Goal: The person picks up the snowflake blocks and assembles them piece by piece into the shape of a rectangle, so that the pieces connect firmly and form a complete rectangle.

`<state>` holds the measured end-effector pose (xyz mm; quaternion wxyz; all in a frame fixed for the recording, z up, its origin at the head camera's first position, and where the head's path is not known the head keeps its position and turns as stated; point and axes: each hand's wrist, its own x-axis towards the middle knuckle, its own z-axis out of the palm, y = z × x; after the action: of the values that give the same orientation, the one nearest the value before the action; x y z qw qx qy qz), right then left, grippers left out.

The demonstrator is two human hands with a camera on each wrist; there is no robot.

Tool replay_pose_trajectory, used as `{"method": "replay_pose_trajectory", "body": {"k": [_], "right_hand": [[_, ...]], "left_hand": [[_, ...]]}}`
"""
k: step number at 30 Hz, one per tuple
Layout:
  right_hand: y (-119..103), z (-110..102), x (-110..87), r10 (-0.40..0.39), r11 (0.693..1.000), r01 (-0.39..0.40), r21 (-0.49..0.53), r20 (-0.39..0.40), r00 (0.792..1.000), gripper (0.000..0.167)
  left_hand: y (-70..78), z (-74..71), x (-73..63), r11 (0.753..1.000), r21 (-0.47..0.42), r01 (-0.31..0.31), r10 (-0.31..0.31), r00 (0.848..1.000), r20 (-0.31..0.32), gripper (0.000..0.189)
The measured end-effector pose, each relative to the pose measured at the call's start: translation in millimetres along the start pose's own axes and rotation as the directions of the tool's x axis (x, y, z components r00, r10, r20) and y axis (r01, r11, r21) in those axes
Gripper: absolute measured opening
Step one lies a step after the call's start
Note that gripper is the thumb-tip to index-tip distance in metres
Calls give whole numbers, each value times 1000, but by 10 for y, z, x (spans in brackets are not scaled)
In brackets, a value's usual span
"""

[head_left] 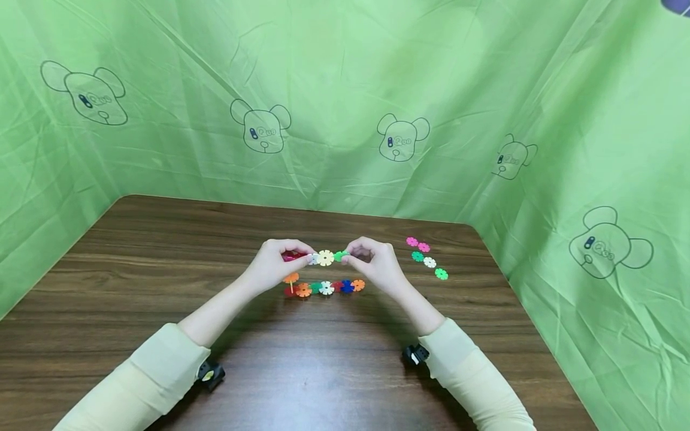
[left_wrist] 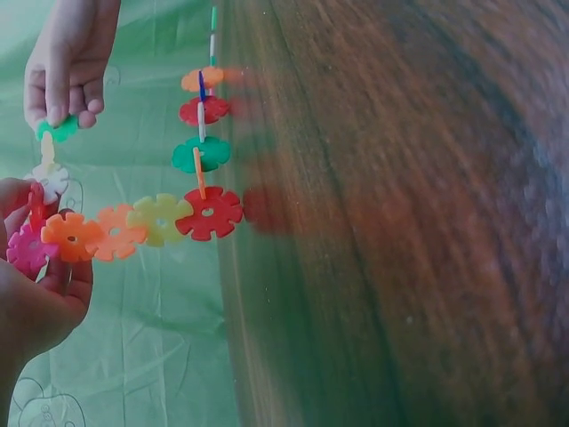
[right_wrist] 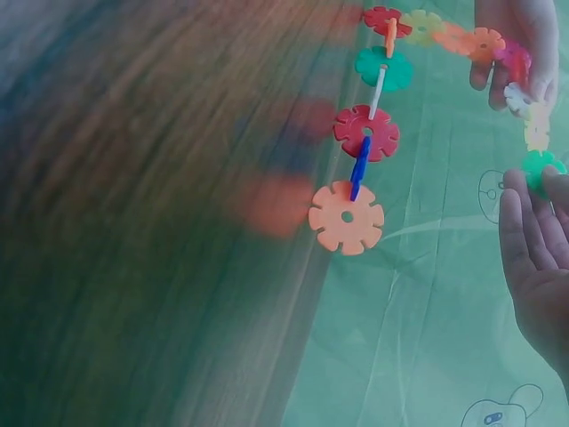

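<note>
A chain of slotted, flower-shaped plastic discs turns in a U from the tabletop up to both hands. In its lower run, a white disc [head_left: 326, 288], a blue disc [head_left: 347, 286] and an end orange disc [right_wrist: 347, 218] stand low along the wood. Left hand [head_left: 272, 263] grips the upper bend at a red disc and a pink disc [left_wrist: 31, 252]. Between the hands, a white disc [left_wrist: 52, 182] and a cream disc [head_left: 326, 258] link up. Right hand [head_left: 377, 266] pinches the green disc [right_wrist: 540, 172] at the upper end between thumb and fingers.
Right of the right hand, several loose discs lie on the brown wooden table [head_left: 312, 383]: two pink discs [head_left: 424, 247], a dark green disc [head_left: 417, 256], a white disc [head_left: 429, 262] and a bright green disc [head_left: 441, 273]. Green cloth [head_left: 334, 179] walls in the back and sides.
</note>
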<state>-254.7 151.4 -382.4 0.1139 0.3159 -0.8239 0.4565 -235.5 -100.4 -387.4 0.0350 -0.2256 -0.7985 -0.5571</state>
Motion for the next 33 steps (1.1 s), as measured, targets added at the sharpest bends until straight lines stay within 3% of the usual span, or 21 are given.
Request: {"method": "replay_pose_trajectory", "body": {"k": [10,17,26,33], "right_hand": [[-50,20,-15,18,999,-19,51,35,999,9],[-416,-22,-44,53,996,-56,74,35,998,8],[-436,3,-64,76,988,-79,133,32,997,6],[-439,9,-70,101,980,-106,169,38,994,7]], "left_hand": [[22,27,11,1000,31,6,-6,1000,7,9],[66,55,15,996,89,-1,0,1000,8,19],[90,91,21,985,173,-8,11,1000,-14,19],[112,112,18,974,220,-62,71,997,-34,18]]}}
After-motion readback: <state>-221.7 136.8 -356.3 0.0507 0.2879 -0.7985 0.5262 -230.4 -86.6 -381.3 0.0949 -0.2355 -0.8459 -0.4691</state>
